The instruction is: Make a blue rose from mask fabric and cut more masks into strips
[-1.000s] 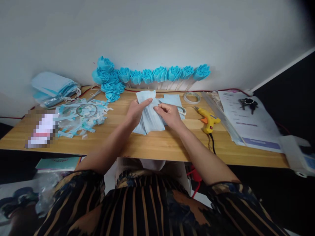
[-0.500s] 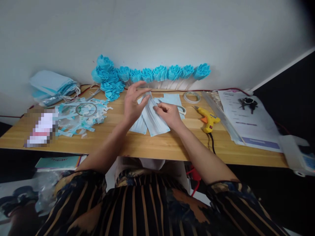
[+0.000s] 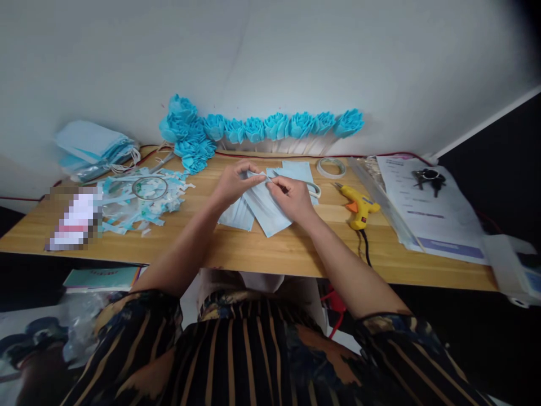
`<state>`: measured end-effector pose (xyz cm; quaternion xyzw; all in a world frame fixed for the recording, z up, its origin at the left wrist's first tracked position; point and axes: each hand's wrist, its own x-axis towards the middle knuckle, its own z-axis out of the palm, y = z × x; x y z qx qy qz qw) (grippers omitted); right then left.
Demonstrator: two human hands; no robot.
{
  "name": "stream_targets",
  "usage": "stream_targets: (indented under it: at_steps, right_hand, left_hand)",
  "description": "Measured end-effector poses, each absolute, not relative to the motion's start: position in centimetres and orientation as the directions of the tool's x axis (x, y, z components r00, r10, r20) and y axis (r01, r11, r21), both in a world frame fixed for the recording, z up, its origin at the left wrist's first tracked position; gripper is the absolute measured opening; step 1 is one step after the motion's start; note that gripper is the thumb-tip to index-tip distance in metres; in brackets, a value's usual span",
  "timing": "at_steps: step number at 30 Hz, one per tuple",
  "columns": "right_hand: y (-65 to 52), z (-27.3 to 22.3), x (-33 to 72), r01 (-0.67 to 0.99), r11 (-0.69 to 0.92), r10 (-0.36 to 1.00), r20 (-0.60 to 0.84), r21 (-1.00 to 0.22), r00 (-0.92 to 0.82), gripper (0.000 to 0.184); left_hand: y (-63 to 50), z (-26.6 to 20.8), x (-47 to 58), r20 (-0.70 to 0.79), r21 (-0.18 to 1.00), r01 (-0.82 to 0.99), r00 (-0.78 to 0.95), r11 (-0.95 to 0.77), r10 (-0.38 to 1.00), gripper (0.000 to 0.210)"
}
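Note:
My left hand (image 3: 235, 183) pinches the upper edge of a pale blue pleated face mask (image 3: 269, 214) between thumb and fingers. Close beside it, my right hand (image 3: 291, 197) grips the same mask near its upper corner, fingers closed. The mask hangs down toward the table's front edge, with its ear loops not visible. Under it lies another pleated mask piece (image 3: 237, 217). Partly hidden behind my right hand are scissors with a white handle (image 3: 316, 189), lying on more flat blue mask pieces (image 3: 298, 169).
Blue fabric flowers (image 3: 276, 125) line the wall. A tape roll (image 3: 331, 167), yellow glue gun (image 3: 358, 207), and keys (image 3: 429, 177) on papers (image 3: 422, 217) are to the right. Cut scraps (image 3: 127, 206), a wire ring (image 3: 150, 188) and stacked masks (image 3: 95, 146) lie left on the wooden table (image 3: 270, 256).
My left hand has come down from its raised, spread pose and closed on the mask's upper edge, next to my right hand. The mask has tilted slightly.

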<state>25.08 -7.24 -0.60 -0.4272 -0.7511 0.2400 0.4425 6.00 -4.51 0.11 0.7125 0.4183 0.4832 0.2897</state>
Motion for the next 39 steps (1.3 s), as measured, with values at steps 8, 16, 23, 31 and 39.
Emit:
stream_targets:
  at_steps: [8,16,23,31,39]
  right_hand:
    - [-7.3,-0.7,25.1,0.446,0.548,0.836,0.478,-0.707,-0.269,0.028]
    - [-7.1,-1.0,25.1,0.438,0.469,0.883,0.401,-0.767,-0.244,0.028]
    - [-6.8,-1.1,25.2,0.379,0.462,0.887,0.406,-0.802,-0.221,0.027]
    - [-7.0,-0.9,25.1,0.418,0.461,0.887,0.412,-0.783,-0.207,0.028]
    - [-6.8,-1.3,25.1,0.43,0.478,0.878,0.424,-0.766,-0.221,0.028]
  left_hand:
    - [-5.0,0.5,6.1,0.286,0.901,0.26,0.245,-0.346,0.927,0.024]
    - [-5.0,0.1,6.4,0.27,0.933,0.185,0.208,-0.309,0.94,0.026]
    - [-5.5,0.7,6.3,0.289,0.933,0.156,0.208,-0.323,0.934,0.031]
    - [-5.0,0.8,6.1,0.327,0.912,0.197,0.177,-0.359,0.928,0.031]
    - [-5.2,0.6,6.4,0.272,0.925,0.207,0.229,-0.319,0.935,0.03]
